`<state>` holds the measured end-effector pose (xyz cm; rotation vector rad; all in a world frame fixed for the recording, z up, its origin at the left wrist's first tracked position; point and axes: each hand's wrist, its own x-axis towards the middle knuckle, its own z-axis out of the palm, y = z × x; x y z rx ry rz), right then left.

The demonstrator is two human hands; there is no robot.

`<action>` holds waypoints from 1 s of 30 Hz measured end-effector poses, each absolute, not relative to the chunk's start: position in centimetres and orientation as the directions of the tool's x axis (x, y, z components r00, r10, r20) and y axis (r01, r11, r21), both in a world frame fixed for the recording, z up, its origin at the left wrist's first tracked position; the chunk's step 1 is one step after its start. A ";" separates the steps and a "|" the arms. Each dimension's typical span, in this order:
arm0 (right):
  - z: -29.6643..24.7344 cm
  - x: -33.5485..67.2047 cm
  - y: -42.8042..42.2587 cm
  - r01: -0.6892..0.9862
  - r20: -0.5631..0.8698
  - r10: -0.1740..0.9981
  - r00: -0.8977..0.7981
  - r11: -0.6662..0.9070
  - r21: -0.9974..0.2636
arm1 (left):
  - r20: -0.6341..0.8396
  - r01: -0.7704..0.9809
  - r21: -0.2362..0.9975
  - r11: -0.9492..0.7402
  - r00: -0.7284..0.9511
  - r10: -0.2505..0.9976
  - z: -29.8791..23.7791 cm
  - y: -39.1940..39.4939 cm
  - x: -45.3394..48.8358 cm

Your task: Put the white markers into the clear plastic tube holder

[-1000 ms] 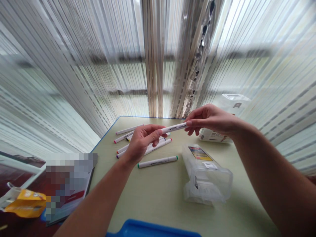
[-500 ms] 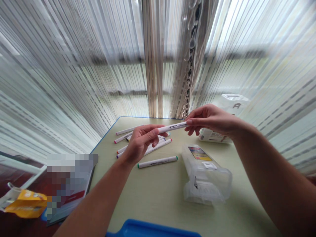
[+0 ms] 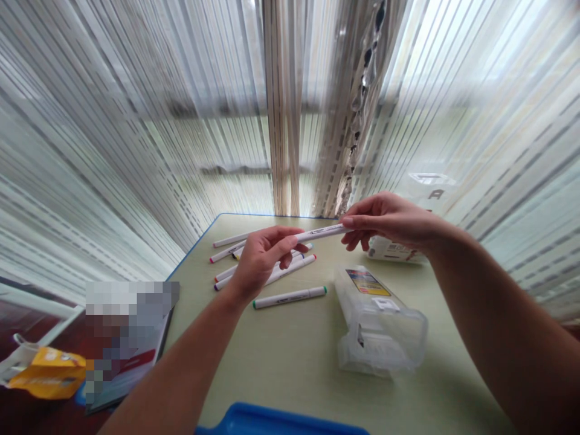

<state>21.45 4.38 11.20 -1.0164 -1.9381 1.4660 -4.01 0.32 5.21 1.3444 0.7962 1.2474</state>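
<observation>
A white marker (image 3: 321,232) is held above the table between both hands. My left hand (image 3: 267,257) pinches its left end, and my right hand (image 3: 383,220) grips the right end with thumb and fingers; both tips are hidden by the fingers. Below my left hand lie several white markers (image 3: 290,269) with coloured ends, partly covered by the hand. Nearer to me, a green-tipped marker (image 3: 290,298) lies on its own. To its right a clear plastic case (image 3: 383,326) with a yellow and blue label rests on its side.
The pale green table (image 3: 272,362) has a blue edge. Behind my right hand stands another clear container (image 3: 399,251). A blue tray (image 3: 290,420) is at the front edge. String curtains (image 3: 203,121) hang behind the table. A yellow package (image 3: 49,371) is at the lower left.
Both hands and the marker have shifted very slightly to the right, the left hand a little more. The things on the table lie as before.
</observation>
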 end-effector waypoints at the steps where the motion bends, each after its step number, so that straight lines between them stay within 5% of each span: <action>1: 11.2 21.4 4.3 0.265 -0.045 0.800 -0.598 0.145 -0.953 | 0.233 -0.164 0.966 -0.200 0.218 0.948 5.2 0.3 -4.0; 30: 10.9 21.5 4.4 0.239 -0.037 0.773 -0.633 0.150 -0.959 | 0.258 -0.058 0.966 -0.252 0.146 0.955 4.6 0.8 -4.1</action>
